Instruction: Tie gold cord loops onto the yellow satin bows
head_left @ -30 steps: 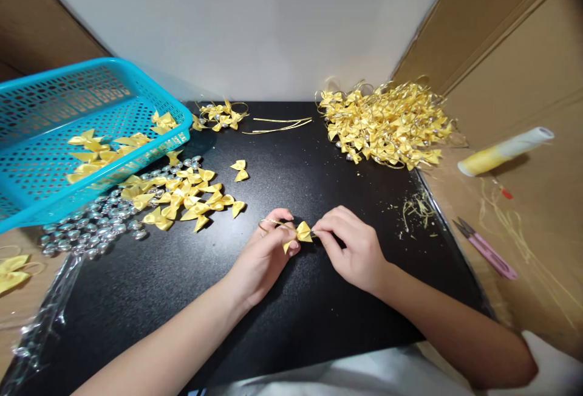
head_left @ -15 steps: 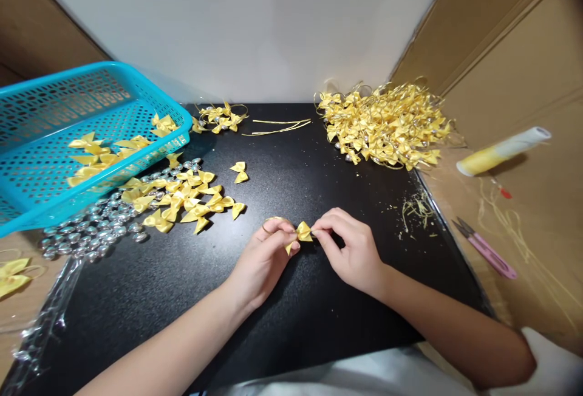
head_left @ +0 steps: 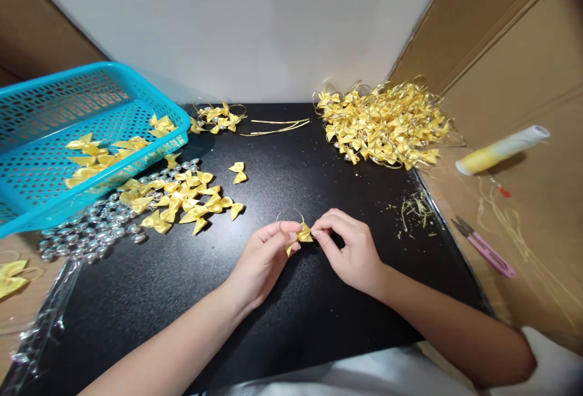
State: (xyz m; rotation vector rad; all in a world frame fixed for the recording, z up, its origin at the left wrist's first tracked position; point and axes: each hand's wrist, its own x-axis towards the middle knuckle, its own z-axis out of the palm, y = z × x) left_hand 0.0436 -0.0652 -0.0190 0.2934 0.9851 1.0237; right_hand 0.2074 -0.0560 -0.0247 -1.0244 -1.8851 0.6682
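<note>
Low over the black table, a small yellow ribbon bow is pinched between my two hands. My left hand is closed on the bow's left side, its index finger stretched across the top. From that hand a thin gold cord loop arches up behind the bow. The thumb and fingertips of my right hand press together at the bow's right tip. Fingers hide part of the bow, and I cannot tell whether a bead is on it.
A blue basket with yellow bows stands at the left, beside silver beads and loose bows. Finished-looking looped bows are heaped at the back right. Pink-handled snips and a ribbon-coloured roll lie at the right.
The gold cord loop now stands up behind the bow, where before it lay close to my left fingers. My left index finger has moved across the bow's top. My right hand stays nearly still.
</note>
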